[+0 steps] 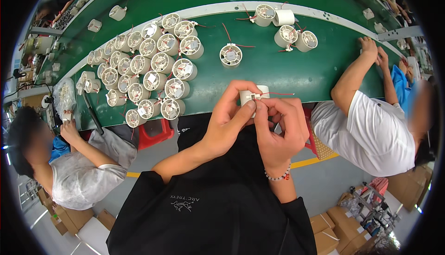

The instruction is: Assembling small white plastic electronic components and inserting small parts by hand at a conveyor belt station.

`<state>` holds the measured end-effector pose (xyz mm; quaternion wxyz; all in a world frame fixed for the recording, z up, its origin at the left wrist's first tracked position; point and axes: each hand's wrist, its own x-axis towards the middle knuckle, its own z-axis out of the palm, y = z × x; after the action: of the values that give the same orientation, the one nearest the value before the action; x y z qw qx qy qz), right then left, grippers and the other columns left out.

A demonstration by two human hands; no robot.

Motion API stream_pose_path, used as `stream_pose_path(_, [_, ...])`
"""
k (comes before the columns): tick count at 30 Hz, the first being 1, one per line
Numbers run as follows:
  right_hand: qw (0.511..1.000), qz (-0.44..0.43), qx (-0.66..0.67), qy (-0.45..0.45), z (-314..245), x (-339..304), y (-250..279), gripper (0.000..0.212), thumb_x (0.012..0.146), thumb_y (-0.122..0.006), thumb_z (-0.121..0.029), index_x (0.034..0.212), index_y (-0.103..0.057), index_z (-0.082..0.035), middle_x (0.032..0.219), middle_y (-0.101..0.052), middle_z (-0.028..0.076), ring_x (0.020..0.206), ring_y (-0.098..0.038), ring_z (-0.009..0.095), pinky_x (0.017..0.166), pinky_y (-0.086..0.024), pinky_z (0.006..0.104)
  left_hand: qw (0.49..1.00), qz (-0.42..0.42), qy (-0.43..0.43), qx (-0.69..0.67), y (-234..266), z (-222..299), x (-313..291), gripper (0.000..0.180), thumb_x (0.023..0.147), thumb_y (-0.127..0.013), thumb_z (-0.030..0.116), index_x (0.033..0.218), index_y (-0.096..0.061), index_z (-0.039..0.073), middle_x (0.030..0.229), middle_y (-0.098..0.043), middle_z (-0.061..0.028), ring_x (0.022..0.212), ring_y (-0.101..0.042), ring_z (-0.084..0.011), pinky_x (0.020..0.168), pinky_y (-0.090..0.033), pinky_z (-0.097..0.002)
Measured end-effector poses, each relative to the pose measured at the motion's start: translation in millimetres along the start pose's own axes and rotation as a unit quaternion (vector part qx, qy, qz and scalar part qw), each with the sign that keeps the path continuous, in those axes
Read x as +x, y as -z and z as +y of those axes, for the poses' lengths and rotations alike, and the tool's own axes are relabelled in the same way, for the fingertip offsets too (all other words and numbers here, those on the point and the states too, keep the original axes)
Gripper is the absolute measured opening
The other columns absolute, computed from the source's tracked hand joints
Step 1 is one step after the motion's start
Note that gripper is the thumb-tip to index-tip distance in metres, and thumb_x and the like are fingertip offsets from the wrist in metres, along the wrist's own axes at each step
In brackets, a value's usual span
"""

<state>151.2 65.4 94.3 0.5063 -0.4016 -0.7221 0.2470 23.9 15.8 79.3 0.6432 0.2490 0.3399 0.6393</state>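
A white cylindrical housing [262, 89] with a red wire [280, 94] is held up in front of me, above the bench's near edge. My left hand [230, 118] wraps round its left side, fingers behind and thumb in front. My right hand [281, 127] is closed, its thumb and forefinger pinching at a small white fitting [253, 96] on the housing's near side. The wire sticks out to the right above my right forefinger. Fingers partly hide the housing's lower part.
Many similar housings [150, 80] with spoked ends and red wires crowd the green bench [208, 86] on the left. A single housing [231, 56] stands straight ahead, and several more [286, 36] at the far right. Co-workers sit on both sides; red stools [155, 133] stand below.
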Motion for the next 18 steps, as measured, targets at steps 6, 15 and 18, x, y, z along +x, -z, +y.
stream_pose_path(6, [0.999,-0.026,-0.023,0.015,-2.5,5.0,7.8,0.019,0.085,-0.085,0.010,0.098,-0.074,0.002,0.090,-0.067,0.003,0.063,-0.052,0.005,0.052,-0.038,0.0226,1.000,0.012,-0.024,0.016,-0.8,-3.5,-0.1,0.024,0.115,-0.054,0.009,0.138,-0.050,0.007,0.138,-0.054,-0.0070,0.125,-0.061,-0.0159,0.109,-0.058,-0.0375])
stream_pose_path(15, [0.996,-0.013,0.056,-0.071,-14.8,3.5,8.5,0.017,0.083,-0.082,0.008,0.093,-0.072,-0.001,0.083,-0.060,0.001,0.065,-0.046,0.005,0.053,-0.034,0.0227,0.990,-0.003,-0.095,0.101,3.3,-7.7,-1.5,0.025,0.113,-0.057,0.010,0.137,-0.051,0.005,0.144,-0.049,-0.0119,0.125,-0.056,-0.0180,0.107,-0.050,-0.0370])
stream_pose_path(18, [0.996,-0.004,0.058,-0.067,-13.9,2.8,7.9,0.017,0.082,-0.083,0.007,0.092,-0.071,-0.002,0.082,-0.058,0.000,0.065,-0.045,0.006,0.053,-0.033,0.0233,0.988,-0.015,-0.104,0.110,2.5,-9.5,-0.9,0.025,0.113,-0.057,0.010,0.137,-0.050,0.006,0.145,-0.048,-0.0136,0.124,-0.055,-0.0182,0.107,-0.049,-0.0373])
